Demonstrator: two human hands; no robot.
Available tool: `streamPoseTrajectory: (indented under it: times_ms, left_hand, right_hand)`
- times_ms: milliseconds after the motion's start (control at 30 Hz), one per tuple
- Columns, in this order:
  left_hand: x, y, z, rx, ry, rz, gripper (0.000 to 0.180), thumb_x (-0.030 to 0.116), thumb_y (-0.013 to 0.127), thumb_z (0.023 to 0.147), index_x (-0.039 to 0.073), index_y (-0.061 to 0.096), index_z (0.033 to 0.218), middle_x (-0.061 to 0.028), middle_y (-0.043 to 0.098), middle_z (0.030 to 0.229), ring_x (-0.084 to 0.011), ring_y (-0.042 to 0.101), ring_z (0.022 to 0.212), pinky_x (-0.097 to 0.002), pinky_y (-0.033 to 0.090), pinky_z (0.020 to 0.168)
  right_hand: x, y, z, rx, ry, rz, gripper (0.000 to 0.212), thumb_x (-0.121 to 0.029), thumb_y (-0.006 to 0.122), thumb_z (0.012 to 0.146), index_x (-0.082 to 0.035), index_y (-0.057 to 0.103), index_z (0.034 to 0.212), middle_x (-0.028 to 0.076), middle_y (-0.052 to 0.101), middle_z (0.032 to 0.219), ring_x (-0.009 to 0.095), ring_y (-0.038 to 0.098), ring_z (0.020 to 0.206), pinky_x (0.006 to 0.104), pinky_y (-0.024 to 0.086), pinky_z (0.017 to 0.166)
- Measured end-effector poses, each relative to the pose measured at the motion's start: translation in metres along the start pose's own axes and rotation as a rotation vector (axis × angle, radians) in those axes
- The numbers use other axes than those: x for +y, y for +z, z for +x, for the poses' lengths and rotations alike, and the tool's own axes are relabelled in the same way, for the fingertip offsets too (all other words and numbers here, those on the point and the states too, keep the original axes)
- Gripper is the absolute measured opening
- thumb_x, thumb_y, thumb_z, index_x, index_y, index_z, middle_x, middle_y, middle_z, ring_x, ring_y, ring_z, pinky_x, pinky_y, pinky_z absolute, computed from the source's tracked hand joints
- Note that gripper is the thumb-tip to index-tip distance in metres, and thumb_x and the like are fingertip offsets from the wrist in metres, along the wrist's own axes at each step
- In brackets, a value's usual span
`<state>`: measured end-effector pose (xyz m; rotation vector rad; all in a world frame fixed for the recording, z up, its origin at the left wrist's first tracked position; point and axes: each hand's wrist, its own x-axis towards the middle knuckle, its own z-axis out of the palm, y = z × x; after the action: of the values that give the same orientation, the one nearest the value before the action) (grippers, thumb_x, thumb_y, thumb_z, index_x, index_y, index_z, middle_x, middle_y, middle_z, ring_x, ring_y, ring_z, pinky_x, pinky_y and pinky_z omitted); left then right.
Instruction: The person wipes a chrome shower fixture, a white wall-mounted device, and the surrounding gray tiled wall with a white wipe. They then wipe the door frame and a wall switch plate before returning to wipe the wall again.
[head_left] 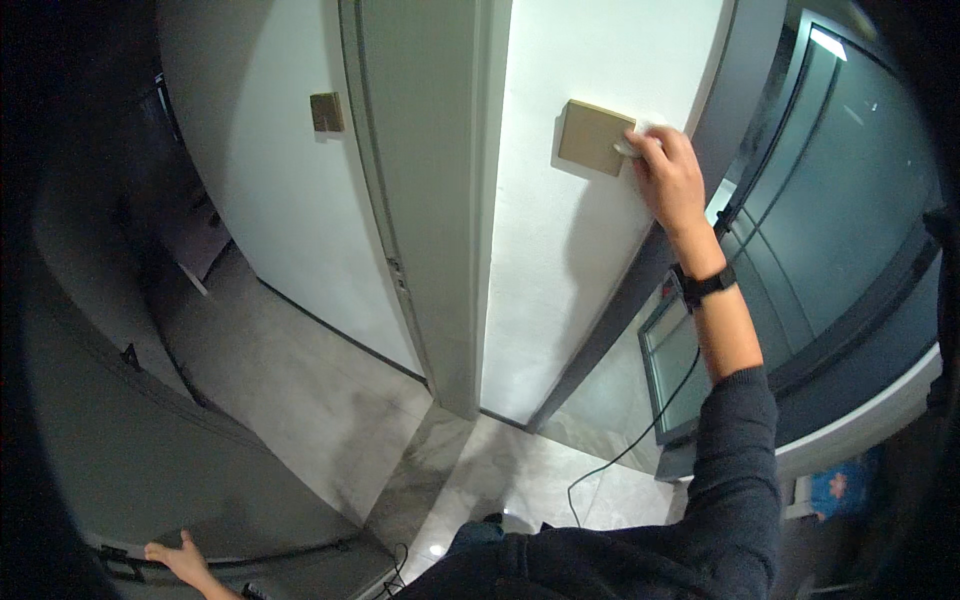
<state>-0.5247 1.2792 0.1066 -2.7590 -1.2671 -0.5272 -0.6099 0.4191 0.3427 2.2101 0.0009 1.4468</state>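
My right hand (672, 175) is raised to a gold-coloured wall switch plate (592, 138) on the white wall. Its fingers are closed on a small white wipe (627, 148), which touches the plate's right edge. Most of the wipe is hidden by the fingers. Low on the left, my left hand (188, 562) is beside the edge of a grey door (230, 480), close to its dark latch hardware (122, 562). The left thumb points up, apart from the fingers, and I see nothing held there.
Left of the grey door frame (430, 200), another gold-brown switch (326, 112) is on the wall. A framed glass door (800, 220) stands at right. A thin black cable (625, 450) crosses the tiled floor (525, 465) near my feet. A blue item (838, 490) lies lower right.
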Motion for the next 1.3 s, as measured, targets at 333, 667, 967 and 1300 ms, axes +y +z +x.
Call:
streamPoseTrajectory:
  times_ms: [333,667,967,1300]
  left_hand:
    - [0.002,0.004,-0.008,0.064,-0.025,-0.036,0.093,0.036,0.069,0.091,-0.001,0.013,0.155,-0.0213,0.010,0.162,-0.0342,0.009,0.150,-0.0415,0.035,0.115]
    - [-0.013,0.036,0.021,0.171,0.048,-0.165,0.096,0.040,0.067,0.091,-0.013,0.012,0.149,-0.0321,0.006,0.159,-0.0398,0.005,0.150,-0.0419,0.027,0.118]
    - [0.062,0.017,-0.052,0.217,0.226,-0.690,0.085,0.025,0.073,0.087,0.002,0.024,0.153,-0.0324,0.007,0.158,-0.0445,0.019,0.146,-0.0468,0.027,0.117]
    - [0.113,-0.034,-0.280,-0.186,0.485,-1.166,0.060,0.001,0.065,0.086,0.002,0.046,0.143,-0.0203,0.029,0.157,-0.0291,0.034,0.143,-0.0387,0.033,0.112]
  right_hand:
    - [-0.030,0.062,0.024,0.037,-0.053,-0.048,0.030,-0.006,0.065,0.082,-0.013,0.068,0.111,0.003,0.060,0.109,0.021,0.059,0.094,0.0316,0.052,0.079]
    - [-0.031,0.011,-0.060,-0.301,-0.234,0.146,0.025,-0.010,0.062,0.080,-0.010,0.068,0.104,0.003,0.057,0.108,0.019,0.057,0.094,0.0332,0.052,0.082]
    - [-0.010,0.014,0.000,-0.118,-0.119,-0.004,0.013,-0.011,0.065,0.081,-0.005,0.064,0.092,0.009,0.056,0.127,0.025,0.058,0.104,0.0357,0.054,0.085]
    - [0.084,-0.068,-0.056,-0.028,-0.122,0.459,0.027,-0.003,0.068,0.080,-0.009,0.069,0.105,0.005,0.060,0.122,0.025,0.059,0.103,0.0358,0.053,0.086]
